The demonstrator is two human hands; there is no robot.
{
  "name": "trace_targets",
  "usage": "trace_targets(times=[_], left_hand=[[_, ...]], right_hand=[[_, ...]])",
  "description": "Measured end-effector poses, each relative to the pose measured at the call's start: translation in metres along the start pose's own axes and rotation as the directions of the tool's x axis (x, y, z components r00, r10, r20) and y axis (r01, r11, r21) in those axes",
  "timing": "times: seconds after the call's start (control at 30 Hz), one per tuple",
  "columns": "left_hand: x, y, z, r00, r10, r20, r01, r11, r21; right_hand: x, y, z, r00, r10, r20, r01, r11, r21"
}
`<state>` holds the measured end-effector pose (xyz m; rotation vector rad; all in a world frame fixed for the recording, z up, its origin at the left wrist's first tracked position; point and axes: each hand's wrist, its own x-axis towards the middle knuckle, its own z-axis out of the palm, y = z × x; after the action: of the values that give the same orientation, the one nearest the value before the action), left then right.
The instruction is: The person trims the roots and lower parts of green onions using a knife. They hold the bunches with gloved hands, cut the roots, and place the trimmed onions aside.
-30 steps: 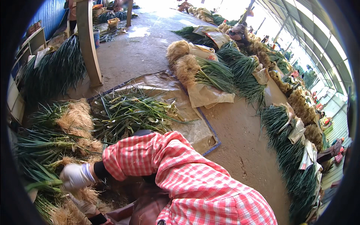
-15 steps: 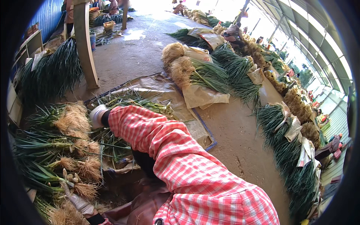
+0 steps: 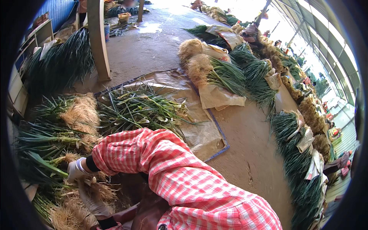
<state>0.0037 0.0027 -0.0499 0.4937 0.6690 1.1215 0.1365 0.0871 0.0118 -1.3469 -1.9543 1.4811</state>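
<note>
My right hand, in a pale glove below the red checked sleeve, is closed on the leaves of a green onion at the lower left. Just below it, my left hand, also gloved, grips the same plant near its pale root end, partly hidden by roots. Onions with tan, fibrous roots lie in a pile beside both hands. Loose green leaves are heaped above my right arm on a brown sheet with a blue edge.
A post stands at upper left beside a dark-green onion heap. Root-topped bundles lie on the concrete floor. A long row of bundles runs along the right, with people among it, under a metal roof.
My right hand reached forward over the leaf heap half a second ago and has now come back down to the left, beside my left hand, onto the onion.
</note>
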Motion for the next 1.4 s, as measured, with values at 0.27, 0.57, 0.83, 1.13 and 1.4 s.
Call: trace_targets(times=[0.27, 0.57, 0.83, 1.13, 1.4], left_hand=[[-0.028, 0.0, 0.069, 0.992, -0.119, -0.03, 0.119, 0.993, -0.017], [-0.022, -0.007, 0.031, 0.979, 0.165, -0.12, -0.118, 0.936, 0.332], [-0.003, -0.01, -0.007, 0.831, 0.413, 0.374, -0.5, 0.256, 0.828], [-0.039, 0.013, 0.069, 0.997, 0.027, 0.078, -0.008, 0.974, -0.227], [-0.041, 0.008, 0.046, 0.983, 0.174, 0.056, -0.17, 0.983, -0.063]], right_hand=[[0.01, 0.013, -0.008, 0.976, -0.034, 0.214, -0.151, 0.603, 0.783], [-0.009, 0.002, -0.005, 0.997, -0.015, 0.078, 0.03, 0.982, -0.186], [-0.036, -0.022, -0.01, 0.99, -0.067, -0.121, 0.03, 0.96, -0.279], [-0.035, -0.025, -0.022, 0.995, -0.024, 0.102, -0.014, 0.934, 0.356], [-0.063, -0.048, -0.022, 0.988, -0.127, -0.083, 0.142, 0.967, 0.212]])
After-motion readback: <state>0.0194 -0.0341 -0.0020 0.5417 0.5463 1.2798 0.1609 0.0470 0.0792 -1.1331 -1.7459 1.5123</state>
